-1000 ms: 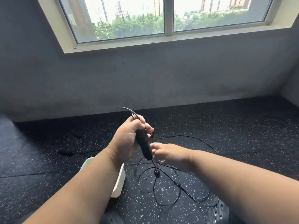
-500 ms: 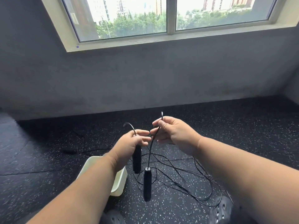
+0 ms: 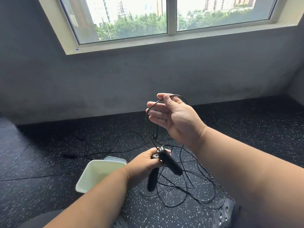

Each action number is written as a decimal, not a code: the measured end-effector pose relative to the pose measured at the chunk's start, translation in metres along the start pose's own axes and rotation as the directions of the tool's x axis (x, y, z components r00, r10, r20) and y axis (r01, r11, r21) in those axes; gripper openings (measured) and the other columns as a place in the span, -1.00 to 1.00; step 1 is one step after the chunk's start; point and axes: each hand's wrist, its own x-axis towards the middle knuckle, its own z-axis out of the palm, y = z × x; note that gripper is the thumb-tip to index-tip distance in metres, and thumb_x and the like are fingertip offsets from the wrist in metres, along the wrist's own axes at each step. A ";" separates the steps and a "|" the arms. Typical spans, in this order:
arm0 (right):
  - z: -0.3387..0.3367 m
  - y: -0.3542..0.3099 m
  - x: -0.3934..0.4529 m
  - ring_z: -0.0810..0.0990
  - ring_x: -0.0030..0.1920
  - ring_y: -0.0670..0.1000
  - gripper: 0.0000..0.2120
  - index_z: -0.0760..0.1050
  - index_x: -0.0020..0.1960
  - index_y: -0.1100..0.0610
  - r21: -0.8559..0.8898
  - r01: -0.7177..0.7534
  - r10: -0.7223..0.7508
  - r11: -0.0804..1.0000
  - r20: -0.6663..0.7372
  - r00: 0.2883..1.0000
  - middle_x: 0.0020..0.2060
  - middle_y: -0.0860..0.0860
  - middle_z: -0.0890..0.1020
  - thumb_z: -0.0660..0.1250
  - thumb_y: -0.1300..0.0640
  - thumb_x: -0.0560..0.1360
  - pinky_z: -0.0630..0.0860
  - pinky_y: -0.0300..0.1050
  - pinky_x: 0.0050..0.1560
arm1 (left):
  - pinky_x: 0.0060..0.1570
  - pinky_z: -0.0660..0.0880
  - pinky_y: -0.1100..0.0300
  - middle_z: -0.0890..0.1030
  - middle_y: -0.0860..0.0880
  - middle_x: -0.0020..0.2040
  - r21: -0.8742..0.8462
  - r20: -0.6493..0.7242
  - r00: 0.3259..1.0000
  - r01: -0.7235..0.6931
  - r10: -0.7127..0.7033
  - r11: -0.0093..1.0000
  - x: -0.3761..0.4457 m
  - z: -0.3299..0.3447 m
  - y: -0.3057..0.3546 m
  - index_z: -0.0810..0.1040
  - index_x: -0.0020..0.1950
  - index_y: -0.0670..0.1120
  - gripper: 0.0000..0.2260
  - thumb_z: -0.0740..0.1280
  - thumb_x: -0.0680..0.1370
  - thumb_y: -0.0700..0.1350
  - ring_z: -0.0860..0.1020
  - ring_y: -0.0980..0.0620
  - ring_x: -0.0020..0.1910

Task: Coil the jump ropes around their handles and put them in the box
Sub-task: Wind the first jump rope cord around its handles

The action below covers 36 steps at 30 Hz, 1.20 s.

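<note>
Two hands are in view. One, the left hand (image 3: 144,161), is low and grips two black handles (image 3: 170,163) together near their metal tops. One handle points down and to the right, and the other (image 3: 151,181) hangs down below the hand. The right hand (image 3: 172,116) is higher up, palm toward the camera. Its thumb and first finger pinch one thin black rope (image 3: 148,109), which bends in a curve over the fingers and runs down to the handles. The other fingers are loose and nearly straight. Most of the rope lies in loose loops (image 3: 185,186) on the dark speckled floor (image 3: 49,162), under and to the right of the hands. One pale box (image 3: 92,178) sits on the floor just left of the left wrist. More black cord and one small dark piece (image 3: 69,156) lie on the floor beyond the box. One window (image 3: 171,18) is up in the grey wall.
</note>
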 end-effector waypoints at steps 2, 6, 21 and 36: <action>-0.001 -0.001 0.000 0.75 -0.16 0.11 -0.81 0.49 0.12 0.09 0.015 -0.005 0.005 1.000 -0.022 1.000 -0.05 0.18 0.75 0.12 0.06 0.74 0.69 -0.01 -0.07 | 0.39 0.37 0.01 0.69 0.02 0.30 -0.080 0.042 0.999 -0.001 0.004 0.997 0.001 0.005 0.003 0.64 0.32 0.10 -0.59 0.45 0.47 -0.11 0.58 -0.04 0.37; -0.007 -0.003 -0.001 0.75 -0.17 0.12 -0.82 0.48 0.11 0.09 0.030 0.003 -0.001 1.000 -0.067 0.998 -0.07 0.18 0.75 0.13 0.07 0.74 0.70 0.01 -0.08 | 0.25 0.40 0.04 0.69 -0.04 0.30 -0.253 0.041 0.999 -0.013 0.024 0.968 0.001 0.011 0.010 0.55 0.38 -0.07 -0.47 0.35 0.40 -0.22 0.60 0.02 0.29; -0.030 -0.003 0.004 0.71 0.04 0.15 -0.72 0.48 0.29 0.03 -0.087 -0.070 0.060 0.994 -0.117 0.991 0.10 0.17 0.71 0.12 -0.08 0.73 0.63 0.03 0.12 | 0.26 0.55 -0.17 0.69 -0.30 0.19 -0.413 0.000 0.999 -0.048 0.052 0.909 0.001 0.006 0.007 0.51 0.33 -0.18 -0.57 0.30 0.44 -0.23 0.64 -0.23 0.17; -0.026 0.063 -0.038 0.60 -0.29 -0.15 -0.62 0.42 0.29 0.09 -0.662 -0.248 0.396 0.707 0.081 0.915 -0.10 0.05 0.61 0.48 0.18 0.53 0.45 -0.29 -0.36 | 0.03 0.66 -0.01 0.71 -0.24 0.11 -0.664 -0.363 0.931 -0.229 -0.039 0.712 0.005 -0.015 0.032 0.57 0.28 -0.21 -0.77 0.20 0.68 -0.27 0.70 -0.12 0.01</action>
